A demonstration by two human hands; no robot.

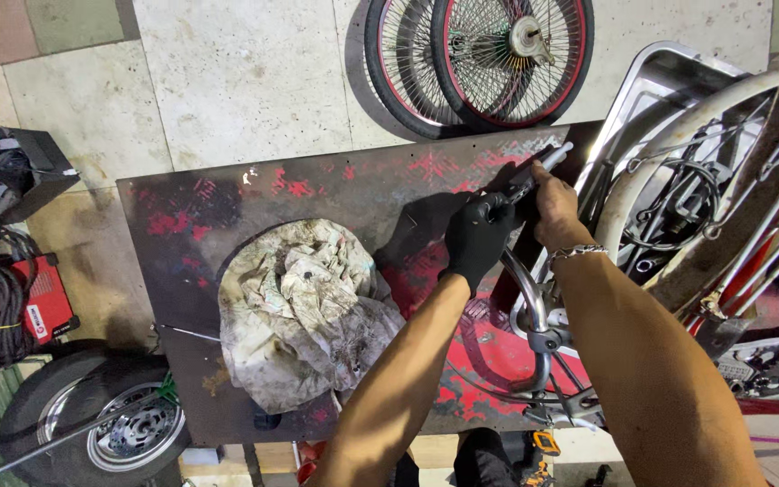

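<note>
Together two hands, left hand point(478, 236) and right hand point(554, 209), grip one handlebar point(526, 185).

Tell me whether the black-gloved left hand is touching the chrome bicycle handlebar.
Touching. The head view shows the black-gloved left hand wrapped around the chrome bicycle handlebar near its dark grip, with no gap visible; the bare right hand grasps the same end.

Black-gloved left hand point(478, 236), chrome handlebar point(523, 287), red-splotched table point(200, 212)

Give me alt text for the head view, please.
Two hands grip the end of a chrome handlebar over a red-stained metal table: the gloved left hand and the bare right hand. A dirty crumpled rag lies on the table; two bicycle wheels rest beyond it.
</note>
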